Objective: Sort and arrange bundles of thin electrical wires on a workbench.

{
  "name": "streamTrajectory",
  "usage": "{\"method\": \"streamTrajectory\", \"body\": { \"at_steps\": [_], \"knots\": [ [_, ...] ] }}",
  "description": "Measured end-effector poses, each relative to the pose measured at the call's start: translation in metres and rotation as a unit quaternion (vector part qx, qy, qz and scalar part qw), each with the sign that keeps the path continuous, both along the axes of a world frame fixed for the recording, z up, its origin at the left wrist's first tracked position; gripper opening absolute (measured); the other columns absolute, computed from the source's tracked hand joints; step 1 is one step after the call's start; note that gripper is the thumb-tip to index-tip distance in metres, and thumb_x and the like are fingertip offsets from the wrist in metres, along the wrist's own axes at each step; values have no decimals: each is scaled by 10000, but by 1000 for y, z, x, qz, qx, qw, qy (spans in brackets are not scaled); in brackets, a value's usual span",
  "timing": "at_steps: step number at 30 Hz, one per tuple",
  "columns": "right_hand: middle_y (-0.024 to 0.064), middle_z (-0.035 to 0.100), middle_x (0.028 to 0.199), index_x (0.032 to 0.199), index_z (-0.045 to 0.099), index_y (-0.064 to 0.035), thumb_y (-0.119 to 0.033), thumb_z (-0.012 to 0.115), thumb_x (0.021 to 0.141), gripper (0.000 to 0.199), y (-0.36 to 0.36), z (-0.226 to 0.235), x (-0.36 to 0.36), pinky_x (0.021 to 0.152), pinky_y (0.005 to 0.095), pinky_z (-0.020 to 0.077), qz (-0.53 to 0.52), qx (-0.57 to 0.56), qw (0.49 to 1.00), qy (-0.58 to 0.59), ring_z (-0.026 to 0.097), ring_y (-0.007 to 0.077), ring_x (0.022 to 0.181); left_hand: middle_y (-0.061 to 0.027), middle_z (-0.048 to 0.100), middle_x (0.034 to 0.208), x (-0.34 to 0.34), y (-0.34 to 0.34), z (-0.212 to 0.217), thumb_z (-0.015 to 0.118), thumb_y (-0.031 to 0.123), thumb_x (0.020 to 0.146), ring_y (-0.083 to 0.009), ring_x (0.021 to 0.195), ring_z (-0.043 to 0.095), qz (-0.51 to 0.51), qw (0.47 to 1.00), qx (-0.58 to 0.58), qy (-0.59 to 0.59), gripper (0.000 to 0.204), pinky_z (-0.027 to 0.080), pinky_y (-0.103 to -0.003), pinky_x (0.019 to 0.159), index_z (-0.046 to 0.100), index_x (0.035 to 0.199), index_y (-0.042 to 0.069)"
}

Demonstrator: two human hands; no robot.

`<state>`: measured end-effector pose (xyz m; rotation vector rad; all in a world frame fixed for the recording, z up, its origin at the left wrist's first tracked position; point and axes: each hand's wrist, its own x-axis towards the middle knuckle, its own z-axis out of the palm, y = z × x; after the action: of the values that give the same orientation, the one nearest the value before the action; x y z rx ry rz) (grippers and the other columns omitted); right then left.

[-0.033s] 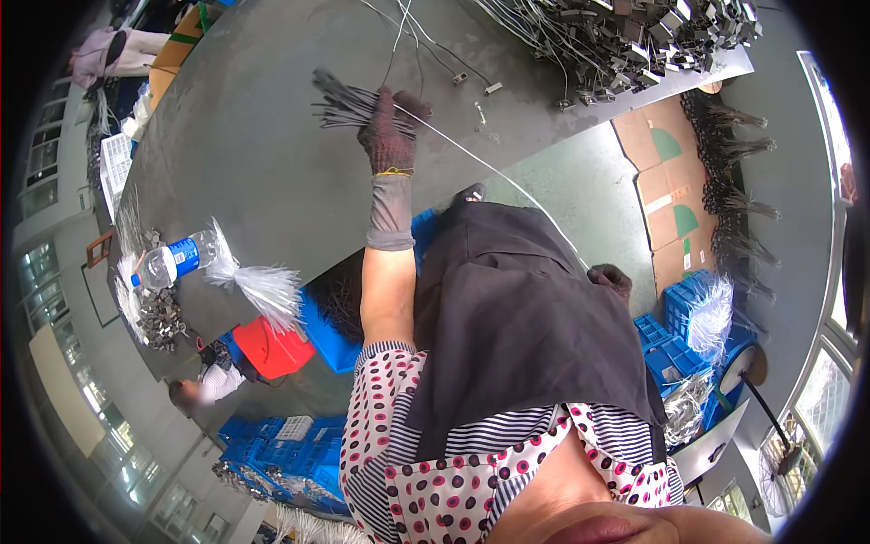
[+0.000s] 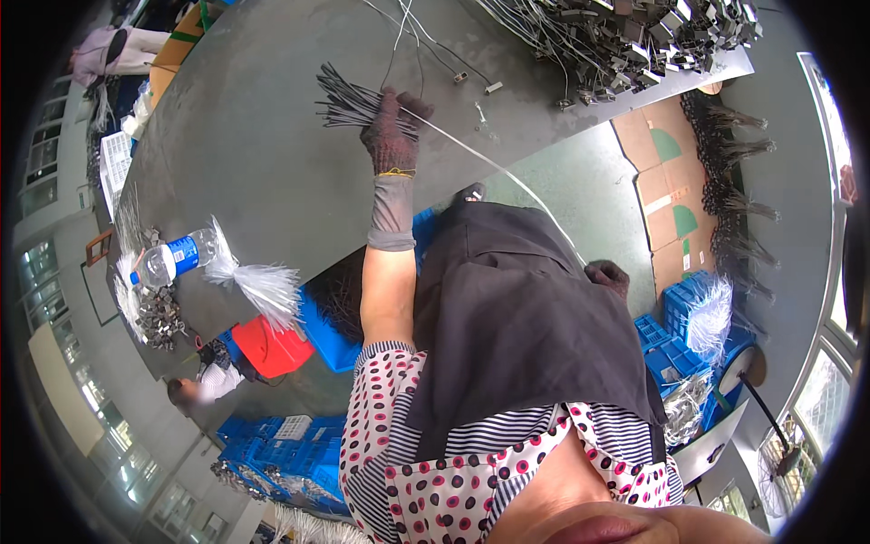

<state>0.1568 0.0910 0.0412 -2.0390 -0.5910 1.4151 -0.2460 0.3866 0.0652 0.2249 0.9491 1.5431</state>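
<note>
The left hand (image 2: 391, 136), gloved, has its fingers wrapped narrowly around a bundle of dark strands (image 2: 349, 102), whose loose tips fan out past the fingers on the thumbless-looking far left; the closed grip probably serves to gather many thin pieces into one sheaf. A pale cable (image 2: 489, 161) runs from beside those fingers down to the right hand (image 2: 609, 277), gloved too and low at the edge of the apron (image 2: 526, 299). Its fingers look curled, but I cannot tell whether they close on the cable. The cable's gentle bow suggests that it is not pulled hard, and the wide gap between the hands seems to suit its length. Beyond the left fingers, toward the right, two small connectors (image 2: 460, 78) (image 2: 493, 89) lie on the table (image 2: 245, 145), and farther off sits a connector pile (image 2: 643, 45), perhaps left there to free space around the hand.
</note>
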Motion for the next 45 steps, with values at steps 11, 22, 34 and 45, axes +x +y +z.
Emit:
{"method": "streamTrajectory", "body": {
  "at_steps": [11, 22, 34, 45],
  "knots": [
    [42, 684, 771, 904, 717, -19, -179, 741, 774, 208, 65, 21, -36, 637, 276, 481, 109, -7, 993, -52, 597, 121, 688, -99, 636, 909, -48, -10, -2, 645, 255, 947, -274, 806, 637, 91, 993, -36, -58, 207, 578, -505, 764, 587, 1004, 64],
    [37, 634, 716, 910, 689, -11, -199, 694, 836, 202, 49, -4, -14, 620, 290, 481, 179, 53, 980, -66, 590, 129, 668, -93, 654, 751, -53, -31, -11, 637, 233, 937, -217, 619, 647, 138, 990, 22, -15, 213, 555, -368, 599, 625, 873, 30],
    [10, 539, 675, 961, 664, -10, -362, 638, 904, 358, 146, 20, -108, 472, 266, 401, 261, 173, 950, 19, 478, 100, 517, -139, 706, 785, 45, -73, -4, 727, 227, 861, -198, 651, 699, -47, 997, -6, 58, 273, 610, -356, 577, 657, 895, -35],
    [133, 638, 1174, 1351, 488, 2, -186, 532, 977, 420, 277, -41, -131, 1012, 380, 447, 364, 373, 853, -3, 610, 254, 1079, -64, 724, 1033, 109, -73, -12, 690, 200, 837, -159, 947, 672, -220, 937, 45, 268, 304, 511, -299, 890, 692, 1094, 39]
  ]
}}
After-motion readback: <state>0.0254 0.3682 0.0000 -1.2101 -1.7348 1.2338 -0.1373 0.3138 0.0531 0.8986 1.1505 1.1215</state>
